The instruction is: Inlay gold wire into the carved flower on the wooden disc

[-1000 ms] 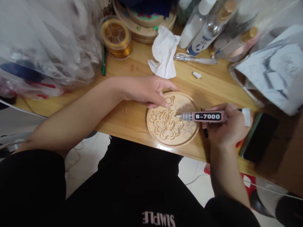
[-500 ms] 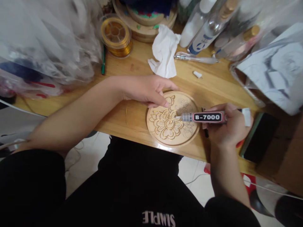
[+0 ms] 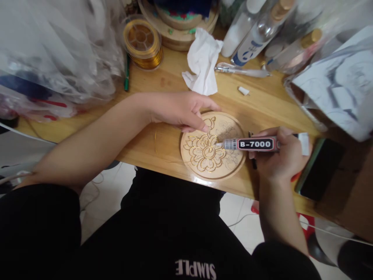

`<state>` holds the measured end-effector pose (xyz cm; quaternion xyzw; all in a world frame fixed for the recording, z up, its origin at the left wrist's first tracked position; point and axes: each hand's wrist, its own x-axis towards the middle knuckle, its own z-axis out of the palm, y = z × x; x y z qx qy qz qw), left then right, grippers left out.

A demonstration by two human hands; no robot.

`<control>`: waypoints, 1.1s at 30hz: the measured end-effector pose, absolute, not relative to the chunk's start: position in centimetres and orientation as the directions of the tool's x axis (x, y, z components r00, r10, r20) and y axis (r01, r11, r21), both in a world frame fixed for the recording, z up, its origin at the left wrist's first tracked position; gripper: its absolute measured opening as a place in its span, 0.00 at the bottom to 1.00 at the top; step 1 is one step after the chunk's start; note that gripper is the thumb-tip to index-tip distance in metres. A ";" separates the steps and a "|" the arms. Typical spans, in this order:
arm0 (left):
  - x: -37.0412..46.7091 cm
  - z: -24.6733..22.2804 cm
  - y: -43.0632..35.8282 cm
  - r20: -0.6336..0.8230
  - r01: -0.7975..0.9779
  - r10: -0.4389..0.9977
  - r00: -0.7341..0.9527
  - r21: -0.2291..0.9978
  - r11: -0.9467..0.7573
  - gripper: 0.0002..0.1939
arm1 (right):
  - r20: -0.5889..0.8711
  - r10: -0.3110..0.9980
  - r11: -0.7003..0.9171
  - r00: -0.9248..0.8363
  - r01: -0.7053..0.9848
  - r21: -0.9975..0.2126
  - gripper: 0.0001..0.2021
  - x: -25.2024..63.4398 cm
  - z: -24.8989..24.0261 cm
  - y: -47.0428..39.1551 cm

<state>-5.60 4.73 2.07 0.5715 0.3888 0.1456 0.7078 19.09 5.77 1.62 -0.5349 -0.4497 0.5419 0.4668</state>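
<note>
My left hand (image 3: 186, 111) steadies a round wooden plaque (image 3: 233, 169) by its far left rim, thumb on the face and index finger along the edge. Thin gold wire outlines a flower (image 3: 208, 153) on the plaque; pencil lines mark the right part. In my right hand (image 3: 281, 155) is a tube of B-7000 glue (image 3: 256, 144), lying level with its nozzle pointing left at the flower's upper right petals. Whether the tip touches the surface I cannot tell. A dark thin item (image 3: 254, 161) shows beside my right fingers, partly hidden. A loose gold wire strand (image 3: 155, 142) lies left of the plaque.
Behind the plaque are a crumpled tissue (image 3: 202, 64), a spool of gold wire (image 3: 142, 42), a pen (image 3: 241, 70) and a small white cap (image 3: 243, 90). Bottles (image 3: 256, 35) stand at the back right. A phone (image 3: 320, 169) lies right; plastic bags (image 3: 72, 50) fill the left.
The glue nozzle has barely shifted along the petal outline, if at all. Both hands and the plaque stay practically in place.
</note>
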 end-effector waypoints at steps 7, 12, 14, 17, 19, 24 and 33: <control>-5.6 2.1 4.7 -0.414 0.254 0.642 0.645 0.909 0.331 0.36 | -0.186 0.982 -0.186 -0.011 0.000 -0.982 0.12 19.2 1.6 5.5; -5.6 2.1 4.8 -0.423 0.254 0.642 0.640 0.905 0.342 0.37 | -0.195 0.981 -0.195 -0.018 0.006 -0.981 0.12 19.3 1.6 5.4; -5.6 2.1 4.8 -0.426 0.252 0.640 0.639 0.902 0.350 0.37 | -0.194 0.981 -0.194 -0.017 0.006 -0.981 0.12 19.3 1.6 5.5; -5.6 2.1 4.8 -0.406 0.244 0.641 0.651 0.912 0.330 0.35 | -0.192 0.981 -0.192 -0.008 0.009 -0.981 0.12 19.3 1.6 5.5; -5.6 2.1 4.8 -0.392 0.242 0.642 0.658 0.918 0.313 0.34 | -0.194 0.981 -0.194 -0.008 0.013 -0.981 0.12 19.2 1.6 5.5; -5.6 2.2 4.8 -0.429 0.259 0.638 0.639 0.902 0.347 0.37 | -0.164 0.986 -0.164 -0.018 0.009 -0.986 0.12 19.3 1.6 5.4; -5.7 2.3 4.8 -0.430 0.273 0.631 0.645 0.902 0.335 0.37 | -0.143 0.989 -0.142 0.026 -0.030 -0.989 0.11 19.0 1.8 5.6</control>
